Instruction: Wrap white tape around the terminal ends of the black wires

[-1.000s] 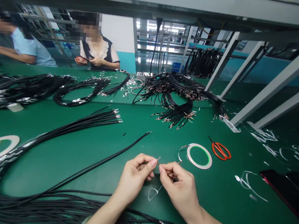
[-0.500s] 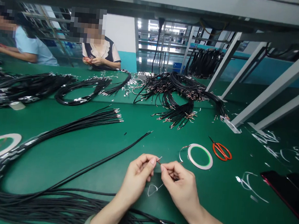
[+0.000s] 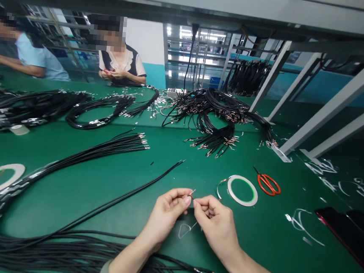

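Observation:
My left hand (image 3: 169,214) is closed in a pinch on a thin cable end (image 3: 193,192), whose silvery tip sticks up past the fingertips. Close beside it, my right hand (image 3: 217,224) pinches at the same spot, where a small coppery-brown bit shows between the two hands. What exactly the right fingertips grip is too small to make out. Under the wrists lies a bundle of black cables (image 3: 73,252), with several bare ends poking out below my hands. A thin white strip (image 3: 184,231) curls on the green table beneath the fingers.
A white tape roll (image 3: 230,194) with a loose coppery tail and orange-handled scissors (image 3: 268,185) lie to the right. Piles of black cables (image 3: 217,101) fill the back. Grey metal legs (image 3: 324,110) stand at the right. Two people (image 3: 121,65) sit across the table.
Both hands stay pinched together over the same cable end, with only a slight shift of the fingers. The whole view has moved a little.

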`<state>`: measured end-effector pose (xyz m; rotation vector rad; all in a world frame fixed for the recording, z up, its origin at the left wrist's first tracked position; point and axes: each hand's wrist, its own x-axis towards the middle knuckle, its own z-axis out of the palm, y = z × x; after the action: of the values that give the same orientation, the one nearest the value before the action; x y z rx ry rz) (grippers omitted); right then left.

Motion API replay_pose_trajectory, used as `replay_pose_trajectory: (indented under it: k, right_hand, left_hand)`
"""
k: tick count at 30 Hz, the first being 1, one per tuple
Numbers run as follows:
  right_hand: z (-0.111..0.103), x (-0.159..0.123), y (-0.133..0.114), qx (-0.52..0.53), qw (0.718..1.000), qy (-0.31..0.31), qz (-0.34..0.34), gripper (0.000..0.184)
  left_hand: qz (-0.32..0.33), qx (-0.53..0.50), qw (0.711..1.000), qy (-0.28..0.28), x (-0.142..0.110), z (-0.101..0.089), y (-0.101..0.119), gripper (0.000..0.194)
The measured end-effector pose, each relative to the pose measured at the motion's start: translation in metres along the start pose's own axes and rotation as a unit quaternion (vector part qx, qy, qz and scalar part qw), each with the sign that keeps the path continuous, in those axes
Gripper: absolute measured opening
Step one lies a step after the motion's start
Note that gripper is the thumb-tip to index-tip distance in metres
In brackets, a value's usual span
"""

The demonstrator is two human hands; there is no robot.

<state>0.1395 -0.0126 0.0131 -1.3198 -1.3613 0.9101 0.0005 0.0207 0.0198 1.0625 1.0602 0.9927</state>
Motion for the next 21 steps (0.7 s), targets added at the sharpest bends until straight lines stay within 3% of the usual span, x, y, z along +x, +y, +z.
replay_pose_trajectory:
  k: [3,6,9,15,21]
  right_hand:
    - [0.0001,0.0007,-0.0003,0.000,1.000,-0.001,0.008,0.013]
    - [-0.0004,0.0009,-0.0034,-0.019,1.000,0.006,-0.012,0.013]
    - [-0.0005,0.0013,-0.0051,-0.016,0.999,0.014,-0.028,0.012]
    - [0.0016,0.0019,-0.0017,0.067,0.998,0.003,-0.007,0.007]
    - [0.0005,0.0026,-0.0031,0.094,0.995,-0.011,-0.009,0.007]
  left_hand:
    - [0.076,0.089,0.993,0.020,-0.0003,-0.0035,-0.0019,0.018]
    - [0.169,0.226,0.958,0.053,-0.0020,-0.0041,-0.0017,0.012]
    - [0.210,0.289,0.932,0.061,-0.0036,-0.0023,-0.0010,0.010]
    - [0.177,0.230,0.956,0.036,-0.0050,-0.0004,-0.0059,0.013]
    - [0.095,0.138,0.985,0.030,-0.0054,0.0010,-0.0052,0.012]
